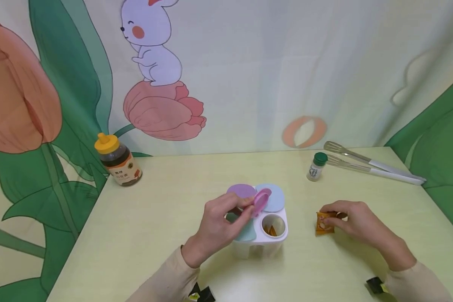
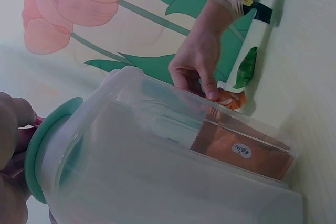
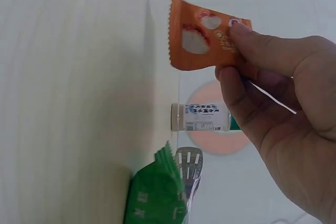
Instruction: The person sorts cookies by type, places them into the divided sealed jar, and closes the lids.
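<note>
My left hand (image 1: 219, 219) pinches a pink lid (image 1: 261, 200) above a white storage box (image 1: 283, 218) with round-cornered compartments. Under that lid, the front right compartment (image 1: 273, 225) is uncovered, with orange packets inside. Through the clear wall in the left wrist view, one orange-brown packet (image 2: 241, 153) shows at the bottom. To the right of the box, my right hand (image 1: 358, 218) holds an orange snack packet (image 3: 202, 38) between thumb and fingers, just above the table. A green packet (image 3: 157, 195) lies close to that hand; in the head view it is hidden.
Purple (image 1: 241, 191), blue (image 1: 274, 197) and green (image 1: 247, 232) lids cover the other compartments. A honey bottle (image 1: 122, 167) with a yellow cap stands at the back left. A small green-capped jar (image 1: 316, 167) and long-handled metal utensils (image 1: 377, 165) are at the back right, before a curtain.
</note>
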`<state>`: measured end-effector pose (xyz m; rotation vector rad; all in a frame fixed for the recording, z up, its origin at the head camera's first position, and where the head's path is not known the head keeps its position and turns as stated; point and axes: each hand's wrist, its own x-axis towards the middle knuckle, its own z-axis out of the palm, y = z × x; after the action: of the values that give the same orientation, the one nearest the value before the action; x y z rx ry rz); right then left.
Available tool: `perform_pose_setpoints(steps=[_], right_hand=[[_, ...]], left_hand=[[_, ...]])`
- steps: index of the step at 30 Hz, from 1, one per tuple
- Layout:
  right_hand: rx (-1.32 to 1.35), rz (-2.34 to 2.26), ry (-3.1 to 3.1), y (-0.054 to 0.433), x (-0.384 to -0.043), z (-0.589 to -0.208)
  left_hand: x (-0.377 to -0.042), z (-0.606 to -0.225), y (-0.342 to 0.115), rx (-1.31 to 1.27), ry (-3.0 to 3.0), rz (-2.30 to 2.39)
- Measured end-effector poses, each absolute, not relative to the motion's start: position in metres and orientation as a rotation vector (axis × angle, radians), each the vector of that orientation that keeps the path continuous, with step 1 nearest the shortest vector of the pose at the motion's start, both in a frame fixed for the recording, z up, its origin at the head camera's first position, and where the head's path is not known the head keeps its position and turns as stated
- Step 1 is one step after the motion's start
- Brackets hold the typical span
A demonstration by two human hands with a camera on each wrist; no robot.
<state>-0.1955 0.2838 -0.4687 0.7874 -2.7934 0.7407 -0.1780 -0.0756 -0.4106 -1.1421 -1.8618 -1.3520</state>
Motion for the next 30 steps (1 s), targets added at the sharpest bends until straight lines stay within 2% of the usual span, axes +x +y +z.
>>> perform_pose_setpoints(steps=[30], right_hand=[[0.877,0.782,-2.557,0.271,-0.185,-0.437]], left_hand=[[-0.179,-0.411,-0.076,-1.145,-1.857,-1.339]])
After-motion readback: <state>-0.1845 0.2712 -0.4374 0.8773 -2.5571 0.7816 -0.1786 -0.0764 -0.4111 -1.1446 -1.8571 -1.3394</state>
